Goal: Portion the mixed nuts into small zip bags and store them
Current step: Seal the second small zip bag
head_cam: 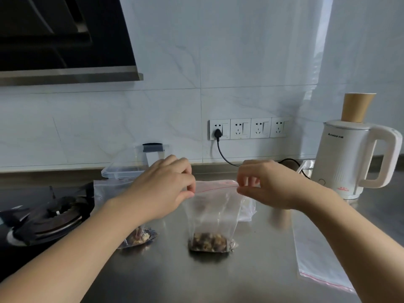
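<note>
At the centre of the brushed-steel counter point(251, 270) stands a clear plastic zip bag with a red seal line point(215, 206), upright, a small heap of brown mixed nuts point(211, 242) settled in its bottom. The left hand point(162, 189) pinches the bag's top edge at the nine o'clock end of the seal between thumb and fingertips; the right hand point(269, 184) pinches the three o'clock end the same way. Between them the red strip is drawn taut.

The step in hand looks like closing the zip. To do it well, I judge the two tracks should be lined up first, most of the air pressed out, then thumb and forefinger run along the strip from one end to the other, with the nuts kept low so none catch in the seal.

At eight o'clock of this bag, partly under the left forearm, lies a second clear bag holding nuts point(140, 236). At eleven o'clock sits a clear lidded plastic box point(122, 169). An empty flat zip bag with a red edge point(317, 254) lies at four o'clock.

At two o'clock a white electric kettle point(341, 158) carries a small dark logo that seems to read "CHIGO"; the red print near its base is too small to read. A brown paper cup point(356, 108) rests upturned on its lid.
</note>
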